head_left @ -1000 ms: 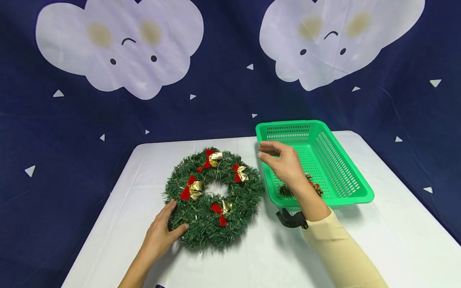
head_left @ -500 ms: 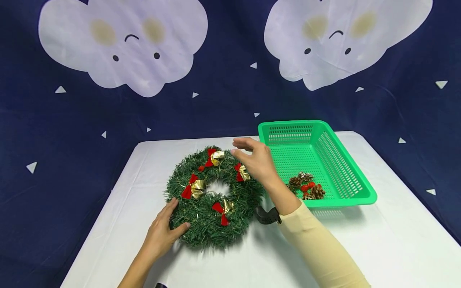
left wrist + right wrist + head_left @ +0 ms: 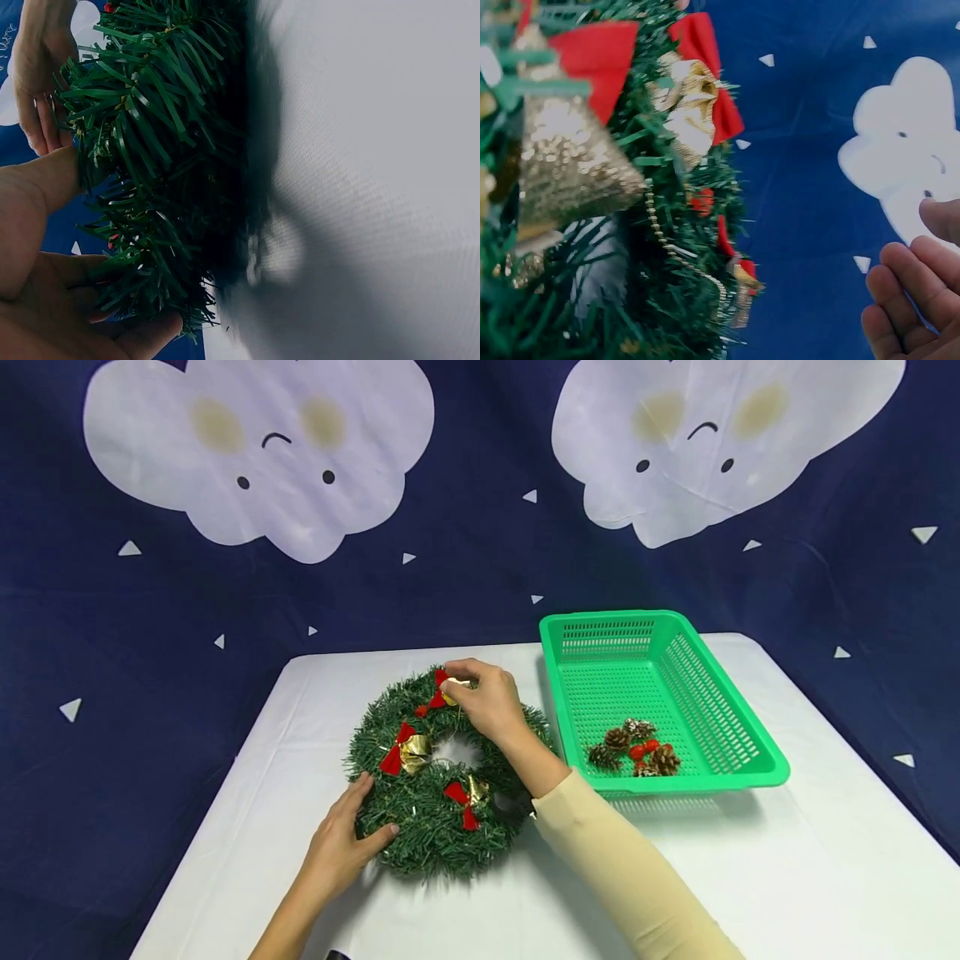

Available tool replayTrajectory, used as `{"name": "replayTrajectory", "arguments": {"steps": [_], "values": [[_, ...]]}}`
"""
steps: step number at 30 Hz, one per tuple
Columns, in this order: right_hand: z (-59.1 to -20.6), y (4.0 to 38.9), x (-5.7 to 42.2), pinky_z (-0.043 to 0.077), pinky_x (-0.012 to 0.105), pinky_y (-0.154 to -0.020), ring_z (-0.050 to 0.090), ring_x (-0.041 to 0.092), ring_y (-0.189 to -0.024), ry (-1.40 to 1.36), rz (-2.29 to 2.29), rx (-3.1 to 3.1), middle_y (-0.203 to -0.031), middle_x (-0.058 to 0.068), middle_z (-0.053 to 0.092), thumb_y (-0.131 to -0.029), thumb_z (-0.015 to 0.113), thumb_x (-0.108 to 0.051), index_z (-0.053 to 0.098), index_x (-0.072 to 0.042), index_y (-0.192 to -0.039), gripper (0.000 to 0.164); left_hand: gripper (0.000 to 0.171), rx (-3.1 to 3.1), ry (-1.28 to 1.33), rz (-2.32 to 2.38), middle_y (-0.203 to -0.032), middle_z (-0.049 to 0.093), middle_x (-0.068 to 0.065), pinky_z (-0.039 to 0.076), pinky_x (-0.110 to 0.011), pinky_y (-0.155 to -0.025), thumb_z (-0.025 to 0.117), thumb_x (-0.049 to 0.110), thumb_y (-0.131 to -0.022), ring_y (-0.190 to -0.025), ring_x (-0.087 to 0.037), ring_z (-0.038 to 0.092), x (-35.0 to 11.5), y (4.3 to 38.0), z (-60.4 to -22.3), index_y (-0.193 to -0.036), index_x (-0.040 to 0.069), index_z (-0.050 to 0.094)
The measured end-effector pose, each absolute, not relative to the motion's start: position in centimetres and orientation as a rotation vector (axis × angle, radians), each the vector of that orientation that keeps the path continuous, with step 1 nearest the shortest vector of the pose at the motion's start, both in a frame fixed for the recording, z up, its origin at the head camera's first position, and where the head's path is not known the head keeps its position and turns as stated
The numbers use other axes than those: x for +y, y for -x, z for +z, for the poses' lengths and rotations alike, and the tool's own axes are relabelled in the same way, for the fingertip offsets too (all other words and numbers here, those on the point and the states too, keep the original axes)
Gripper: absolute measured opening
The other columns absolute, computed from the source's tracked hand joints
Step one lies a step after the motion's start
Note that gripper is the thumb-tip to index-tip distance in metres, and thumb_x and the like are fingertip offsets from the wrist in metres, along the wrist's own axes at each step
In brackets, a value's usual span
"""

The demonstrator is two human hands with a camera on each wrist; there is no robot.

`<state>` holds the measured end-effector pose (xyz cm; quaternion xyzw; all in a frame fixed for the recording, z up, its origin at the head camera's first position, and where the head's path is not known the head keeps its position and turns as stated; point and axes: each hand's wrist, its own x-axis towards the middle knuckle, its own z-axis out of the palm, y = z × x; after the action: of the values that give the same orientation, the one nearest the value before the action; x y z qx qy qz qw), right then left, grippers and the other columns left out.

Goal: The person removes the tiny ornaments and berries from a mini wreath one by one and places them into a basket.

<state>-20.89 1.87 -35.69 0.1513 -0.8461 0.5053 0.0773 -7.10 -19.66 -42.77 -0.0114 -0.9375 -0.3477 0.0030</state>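
Observation:
A green artificial Christmas wreath (image 3: 427, 839) with red bows and gold ornaments lies on the white table. My left hand (image 3: 336, 843) holds its near left edge, thumb on top and fingers along the side; the left wrist view shows the thumb (image 3: 52, 176) against the needles. Over the far right part hovers my right hand (image 3: 487, 703), thumb and fingers apart near the far red bow (image 3: 440, 680). In the right wrist view that hand (image 3: 922, 292) appears with nothing between its fingers, beside a glittery gold ornament (image 3: 574, 161). It hides the wreath's right-hand bow in the head view.
A green plastic basket (image 3: 720, 710) stands to the right of the wreath. Several pine cones (image 3: 617, 740) and some red berries (image 3: 638, 752) lie in its near end. Behind the table hangs a dark blue cloth (image 3: 480, 585) with clouds.
My right hand has moved left from above the basket to over the wreath, uncovering the pine cones. My left hand has stayed at the wreath's edge.

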Motion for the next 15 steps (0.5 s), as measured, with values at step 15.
{"name": "replayTrajectory", "arguments": {"steps": [15], "values": [[-36.3, 23.3, -0.9, 0.051, 0.038, -0.09, 0.063, 0.021, -0.108, -0.494, 1.294, -2.689, -0.12, 0.0, 0.068, -0.089, 0.064, -0.031, 0.063, -0.02, -0.122, 0.035, 0.08, -2.943, 0.032, -1.08, -0.157, 0.022, -0.013, 0.024, -0.065, -0.108, 0.068, 0.033, -0.085, -0.141, -0.043, 0.023, -19.6, 7.2, -42.8, -0.148, 0.005, 0.027]]}}
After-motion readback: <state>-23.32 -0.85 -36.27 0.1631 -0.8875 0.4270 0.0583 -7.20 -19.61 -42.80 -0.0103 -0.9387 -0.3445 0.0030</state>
